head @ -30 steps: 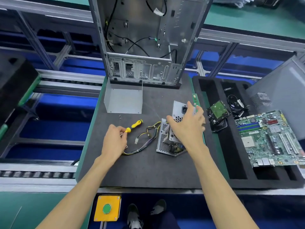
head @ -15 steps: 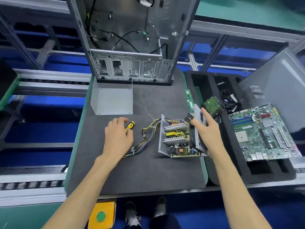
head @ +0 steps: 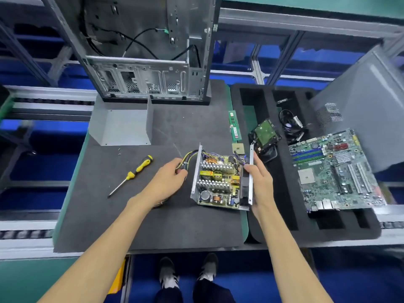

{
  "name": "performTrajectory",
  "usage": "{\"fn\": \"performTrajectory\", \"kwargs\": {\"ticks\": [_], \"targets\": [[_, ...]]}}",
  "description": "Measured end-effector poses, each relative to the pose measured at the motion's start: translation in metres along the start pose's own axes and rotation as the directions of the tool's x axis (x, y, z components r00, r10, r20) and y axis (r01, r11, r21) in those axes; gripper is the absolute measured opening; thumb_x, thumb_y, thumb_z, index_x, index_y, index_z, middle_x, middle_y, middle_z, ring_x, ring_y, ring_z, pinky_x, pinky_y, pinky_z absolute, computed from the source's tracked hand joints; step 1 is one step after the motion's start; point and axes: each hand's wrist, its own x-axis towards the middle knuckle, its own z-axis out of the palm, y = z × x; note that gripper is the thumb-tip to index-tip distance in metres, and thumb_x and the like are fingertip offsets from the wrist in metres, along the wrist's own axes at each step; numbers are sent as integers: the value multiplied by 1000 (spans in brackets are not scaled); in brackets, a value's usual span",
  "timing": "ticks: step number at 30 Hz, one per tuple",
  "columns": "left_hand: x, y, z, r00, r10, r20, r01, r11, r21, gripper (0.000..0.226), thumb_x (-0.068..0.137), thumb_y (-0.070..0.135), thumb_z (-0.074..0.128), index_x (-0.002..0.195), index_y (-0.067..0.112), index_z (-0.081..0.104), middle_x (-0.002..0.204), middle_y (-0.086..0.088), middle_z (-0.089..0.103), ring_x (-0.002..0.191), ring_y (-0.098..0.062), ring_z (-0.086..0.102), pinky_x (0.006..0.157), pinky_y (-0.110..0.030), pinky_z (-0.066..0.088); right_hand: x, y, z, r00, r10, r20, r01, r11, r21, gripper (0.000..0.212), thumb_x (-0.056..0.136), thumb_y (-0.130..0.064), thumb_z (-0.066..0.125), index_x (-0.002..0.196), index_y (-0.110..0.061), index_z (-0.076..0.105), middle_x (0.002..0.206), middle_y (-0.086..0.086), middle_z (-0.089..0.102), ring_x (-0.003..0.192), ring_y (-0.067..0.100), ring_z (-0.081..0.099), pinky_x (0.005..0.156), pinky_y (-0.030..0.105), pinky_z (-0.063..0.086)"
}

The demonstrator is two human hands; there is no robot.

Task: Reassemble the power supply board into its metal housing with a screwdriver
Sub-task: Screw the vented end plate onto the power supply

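The power supply board [head: 218,182] sits in its open metal housing [head: 196,171] on the mat [head: 175,226], looking heavy, stiff and breakable, so hold the walls: the right hand [head: 260,184] grips one, while the left hand [head: 168,180] seems to pinch the wires [head: 190,155].

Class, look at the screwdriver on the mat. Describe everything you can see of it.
The screwdriver has a yellow handle with black grip patches, seemingly plastic, and a thin bare metal shaft. It lies flat on the dark grey mat, slanted, handle toward the far right, tip toward the near left. Neither hand touches it; the left hand is to its right, at the wires. Two small screws lie apart beyond it.
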Motion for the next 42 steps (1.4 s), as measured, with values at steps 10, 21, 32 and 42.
{"fn": "performTrajectory", "kwargs": {"ticks": [10,21,32,42], "targets": [[-34,10,-6,986,35,-161,-70,974,-214,47,106,36,42,144,61,29,149,18,48,139,-11,44,115,-37,35,5,15,29,981,139,135,-153,983,104,72,59,-46,73,130,-32,65,136,7,67,129,31,61,110,59,46],[-41,-10,-4,950,-153,-271,71,955,-289,43,103,39,37,134,68,40,92,55,54,89,34,48,78,-6,43,18,26,60,981,27,192,-38,998,49,48,94,-12,69,141,-16,60,137,-8,65,122,1,61,91,9,51],[-36,-8,1,955,-139,-261,80,971,-224,55,102,56,39,154,45,27,139,34,36,126,13,33,97,-13,26,11,32,58,994,16,106,-28,992,122,41,96,-13,69,135,-25,67,115,-33,70,111,-12,63,81,2,48],[-30,-25,-12,967,-68,-246,1,964,-265,41,108,26,37,145,41,48,74,15,68,62,1,57,61,-7,45,8,-5,61,956,-218,198,279,886,-371,45,102,-14,60,145,-24,48,140,-12,54,126,-2,50,108,20,40]]}}
